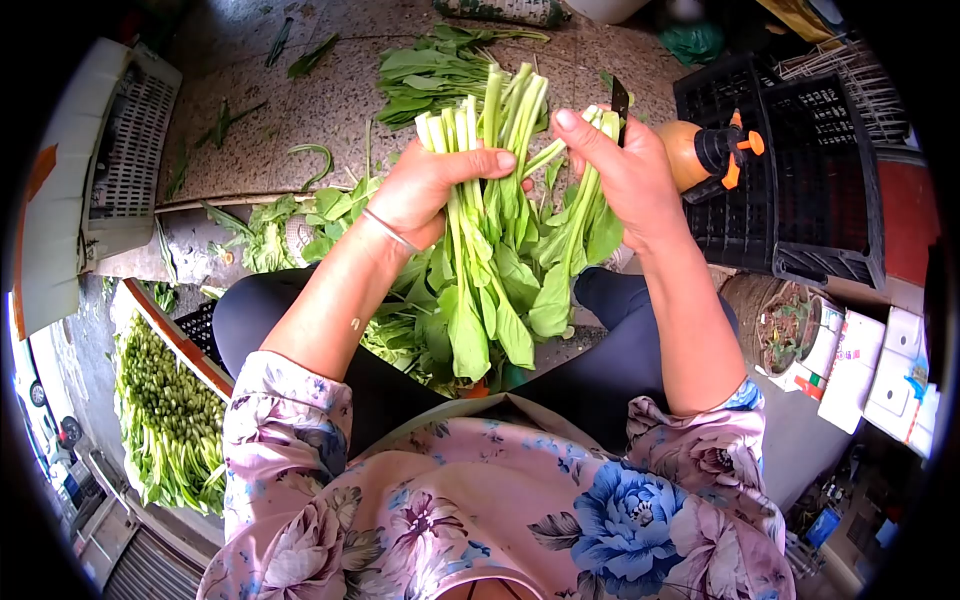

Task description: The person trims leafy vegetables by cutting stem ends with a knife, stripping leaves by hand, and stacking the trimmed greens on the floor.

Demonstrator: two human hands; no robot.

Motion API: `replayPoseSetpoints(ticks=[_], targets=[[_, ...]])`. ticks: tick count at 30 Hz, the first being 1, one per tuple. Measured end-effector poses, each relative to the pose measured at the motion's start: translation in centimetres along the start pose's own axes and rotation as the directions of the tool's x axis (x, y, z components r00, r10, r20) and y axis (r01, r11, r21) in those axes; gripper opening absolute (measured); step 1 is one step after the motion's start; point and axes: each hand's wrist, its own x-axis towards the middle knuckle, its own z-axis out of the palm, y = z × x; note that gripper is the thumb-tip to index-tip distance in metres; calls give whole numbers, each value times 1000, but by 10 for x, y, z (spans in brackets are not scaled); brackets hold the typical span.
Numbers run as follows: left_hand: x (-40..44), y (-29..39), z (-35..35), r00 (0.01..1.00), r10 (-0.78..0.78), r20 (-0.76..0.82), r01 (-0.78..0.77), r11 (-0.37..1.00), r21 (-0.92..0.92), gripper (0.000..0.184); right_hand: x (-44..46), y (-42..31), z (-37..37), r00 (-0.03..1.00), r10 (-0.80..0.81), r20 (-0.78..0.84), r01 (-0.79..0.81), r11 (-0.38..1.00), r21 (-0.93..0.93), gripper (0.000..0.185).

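My left hand [430, 180] is wrapped round a thick bunch of leafy greens [475, 240], its pale cut stems pointing up and its leaves hanging down. Close to its right, my right hand [625, 175] grips a few stems of greens [580, 225] between thumb and fingers. A dark knife blade [620, 100] sticks up from behind the same hand; its handle is hidden. Some of the stems in the two hands cross or touch. Below them, more loose leaves [400, 310] lie between my knees.
Another pile of greens [430, 75] lies on the speckled surface ahead. An orange spray bottle [690, 155] and black crates [800, 170] stand at the right. Stacked greens [170, 410] sit at the lower left, below a white crate [125, 140]. Boxes [855, 365] are at the far right.
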Motion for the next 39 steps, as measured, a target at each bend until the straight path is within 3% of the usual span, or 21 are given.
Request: replayPoseSetpoints(ticks=[4,6,13,16,18,21,24,28,30,32,34,36,38,39], targets=[[2,5,-3,995,19,-96,-20,1000,-14,28,1,-1,0,995,20,-99,-19,1000,15,26],[2,4,-4,996,27,-88,-31,999,-39,27,2,2,-2,997,-5,-75,10,998,60,25],[-3,-3,8,997,60,-42,-50,978,202,28,1,8,12,993,-116,-30,119,984,134,23],[1,-9,4,996,83,-24,-74,967,243,26,0,9,11,996,-85,-35,89,988,125,22],[3,-4,-1,991,107,-81,-97,988,118,23,4,13,3,998,-46,-36,49,993,106,22],[5,4,-10,985,100,-139,-102,995,-7,19,7,4,-6,967,-30,-254,100,958,268,20],[3,4,-10,992,46,-121,-52,997,-52,19,10,-4,-20,951,-12,-308,88,968,235,17],[1,1,-8,992,30,-124,-33,999,-23,23,16,-7,-28,922,-106,-373,183,967,177,15],[0,3,-9,987,47,-156,-49,999,-12,22,15,-24,-40,779,-11,-627,159,971,181,13],[3,5,-16,993,22,-115,-34,994,-106,19,23,-32,-67,676,6,-737,289,917,273,14],[3,3,-17,992,31,-121,-44,994,-103,20,26,-29,-91,659,-44,-751,371,888,273,14],[3,1,-18,995,23,-98,-34,994,-107,19,23,-28,-89,675,-105,-730,336,925,178,17],[4,0,-17,999,7,-39,-12,993,-118,20,20,-22,-74,827,-22,-562,42,999,22,23],[1,2,-14,1000,22,2,-22,997,-68,20,18,-15,-61,882,-23,-471,27,1000,2,27]])
